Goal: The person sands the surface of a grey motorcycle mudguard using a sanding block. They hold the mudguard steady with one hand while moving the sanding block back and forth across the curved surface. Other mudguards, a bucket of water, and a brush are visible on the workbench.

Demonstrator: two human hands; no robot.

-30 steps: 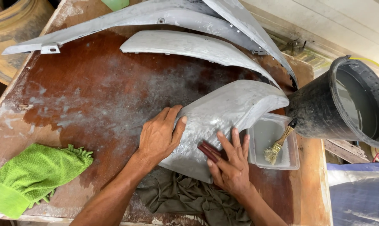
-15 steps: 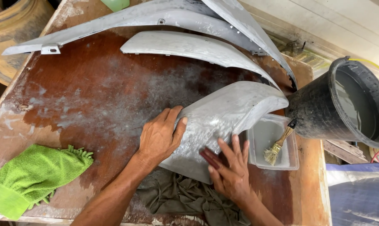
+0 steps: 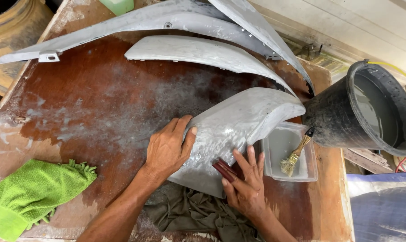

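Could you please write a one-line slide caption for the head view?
Left hand steadies a grey fairing panel while right hand presses a dark sanding block on it.

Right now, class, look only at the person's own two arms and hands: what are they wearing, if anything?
Nothing shows on either. The left hand and right hand are bare, with no gloves, rings or watch visible. Both forearms are bare as far as the picture's bottom edge; no sleeve comes into view.

Worn reddish-brown wooden table, dusted grey-white, lit by daylight. Pale boards seen behind at top right. Blue sheet at lower right.
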